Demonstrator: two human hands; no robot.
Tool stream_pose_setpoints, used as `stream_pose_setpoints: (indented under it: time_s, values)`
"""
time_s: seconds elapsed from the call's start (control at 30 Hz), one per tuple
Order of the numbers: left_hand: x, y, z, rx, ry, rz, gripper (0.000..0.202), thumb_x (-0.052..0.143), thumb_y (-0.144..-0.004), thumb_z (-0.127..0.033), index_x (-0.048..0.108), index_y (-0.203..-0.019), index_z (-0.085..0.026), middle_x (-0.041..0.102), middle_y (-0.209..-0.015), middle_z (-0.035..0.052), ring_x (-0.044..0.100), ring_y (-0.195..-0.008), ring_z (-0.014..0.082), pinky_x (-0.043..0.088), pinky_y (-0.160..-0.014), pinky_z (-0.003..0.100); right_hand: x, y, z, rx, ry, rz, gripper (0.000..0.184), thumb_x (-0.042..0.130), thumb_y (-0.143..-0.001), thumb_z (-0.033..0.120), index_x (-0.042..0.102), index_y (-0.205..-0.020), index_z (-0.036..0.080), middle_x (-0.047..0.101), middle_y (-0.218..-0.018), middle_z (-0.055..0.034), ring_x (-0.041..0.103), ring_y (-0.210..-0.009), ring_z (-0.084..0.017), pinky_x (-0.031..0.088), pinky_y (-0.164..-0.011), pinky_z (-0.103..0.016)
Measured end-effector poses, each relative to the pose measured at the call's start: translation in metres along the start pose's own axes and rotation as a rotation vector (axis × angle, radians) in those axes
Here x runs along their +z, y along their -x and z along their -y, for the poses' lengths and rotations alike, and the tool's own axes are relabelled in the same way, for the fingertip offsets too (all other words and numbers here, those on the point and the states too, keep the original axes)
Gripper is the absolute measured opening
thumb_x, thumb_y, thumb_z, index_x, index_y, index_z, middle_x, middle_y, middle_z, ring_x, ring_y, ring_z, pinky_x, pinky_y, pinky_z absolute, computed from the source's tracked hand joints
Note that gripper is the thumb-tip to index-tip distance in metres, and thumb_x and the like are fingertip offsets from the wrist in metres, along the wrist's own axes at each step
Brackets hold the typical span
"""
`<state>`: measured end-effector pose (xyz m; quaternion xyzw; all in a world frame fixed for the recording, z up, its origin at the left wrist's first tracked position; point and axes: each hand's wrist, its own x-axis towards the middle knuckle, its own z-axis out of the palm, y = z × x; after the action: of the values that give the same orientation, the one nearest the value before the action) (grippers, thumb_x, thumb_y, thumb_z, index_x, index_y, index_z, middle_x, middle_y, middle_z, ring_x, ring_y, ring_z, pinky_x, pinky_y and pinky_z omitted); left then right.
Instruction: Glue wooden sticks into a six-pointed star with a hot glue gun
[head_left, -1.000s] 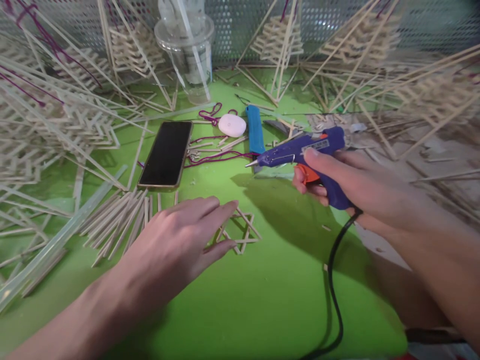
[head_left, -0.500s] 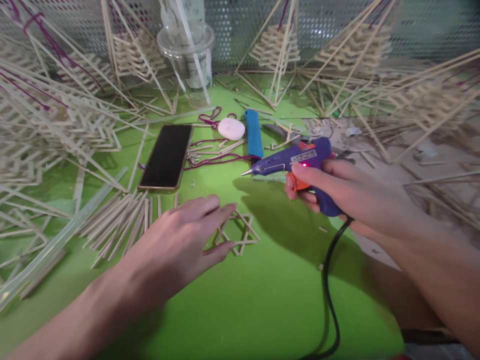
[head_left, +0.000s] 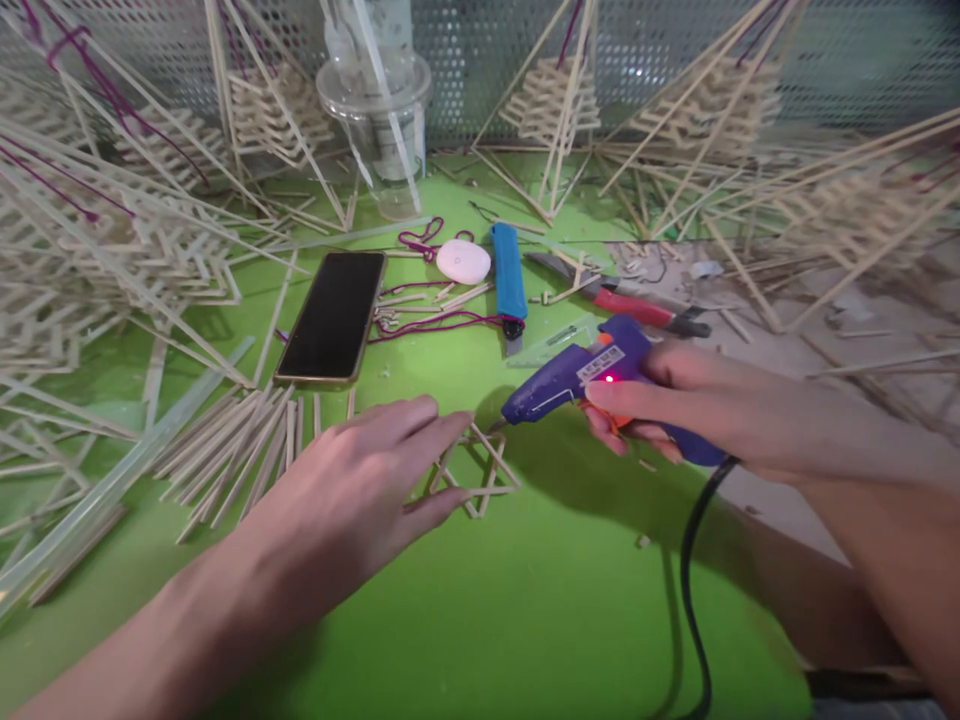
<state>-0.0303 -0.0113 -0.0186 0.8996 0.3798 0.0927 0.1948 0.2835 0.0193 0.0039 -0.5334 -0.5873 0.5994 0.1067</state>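
Note:
A small six-pointed star of thin wooden sticks (head_left: pixel 491 480) lies flat on the green table (head_left: pixel 480 620). My left hand (head_left: pixel 382 460) holds it from the left, thumb on its lower edge and fingertips on its upper edge, hiding part of it. In my right hand (head_left: pixel 675 400) is a blue hot glue gun (head_left: pixel 577 375) with an orange trigger and a lit red light. Its nozzle points down-left and is at the star's upper right, close to a stick; I cannot tell whether it touches. A black cable runs down from the gun's handle.
Loose sticks (head_left: pixel 232 450) and a long clear glue stick (head_left: pixel 112 490) lie on the left. Behind are a phone (head_left: pixel 330 315), a white oval case (head_left: pixel 463 261), a blue cutter knife (head_left: pixel 508 270), red-handled pliers (head_left: pixel 637 307) and a plastic cup (head_left: pixel 382 130). Stick frames (head_left: pixel 555 110) stand around.
The glue gun has come down in my right hand, its nozzle moving from above the table to the star's upper right. The pliers show more fully. My left hand stays in place.

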Motion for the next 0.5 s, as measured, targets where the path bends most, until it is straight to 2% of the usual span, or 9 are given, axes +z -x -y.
stream_pose_setpoints:
  time_s: [0.1,0.3,0.5]
  values:
    - [-0.0025,-0.0003,-0.0009,0.030,-0.003,-0.011,0.048,0.070,-0.103,-0.031,0.064,-0.144,-0.006,0.074,-0.119,0.0145,0.075,-0.099,0.0275,0.068,-0.083,0.041,0.0016,-0.0012,0.0002,-0.010,0.000,0.004,0.041,0.072,-0.093,0.057,0.074,-0.076,0.020,0.071,-0.072,-0.0019,0.051,-0.054,-0.012,0.038,-0.047,-0.025]
    - [-0.0028,-0.0005,-0.0011,0.027,0.006,0.001,0.046,0.067,-0.105,-0.031,0.064,-0.144,-0.007,0.073,-0.116,0.0134,0.075,-0.099,0.0278,0.068,-0.086,0.045,0.0050,-0.0002,0.0045,0.004,0.009,-0.005,0.041,0.071,-0.095,0.056,0.074,-0.075,0.020,0.071,-0.071,-0.0028,0.052,-0.053,-0.013,0.038,-0.047,-0.026]
    - [-0.0001,-0.0006,-0.0004,-0.005,0.021,0.015,0.049,0.066,-0.106,-0.032,0.061,-0.149,-0.009,0.073,-0.116,0.0122,0.073,-0.096,0.0248,0.069,-0.082,0.040,0.0027,0.0019,0.0032,0.000,-0.029,-0.029,0.041,0.073,-0.094,0.056,0.074,-0.075,0.020,0.072,-0.072,-0.0038,0.050,-0.054,-0.013,0.037,-0.046,-0.025]
